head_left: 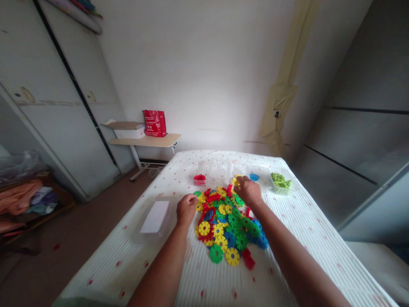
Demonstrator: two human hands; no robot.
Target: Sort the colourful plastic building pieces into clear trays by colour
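Note:
A heap of notched plastic discs in yellow, green and blue, mixed with red pieces, lies on the table in front of me. At the heap's left edge is my left hand, its fingers curled together; what they hold, if anything, is hidden. My right hand reaches over the heap's far right, its fingers closed at a yellow notched disc above a clear container. Beyond the heap, clear containers hold red pieces, a blue disc and light green pieces.
A clear plastic lid or tray with a white card lies left of my left arm. The table has a white ribbed cloth. Behind it stand a small side table with a red bag and a white box.

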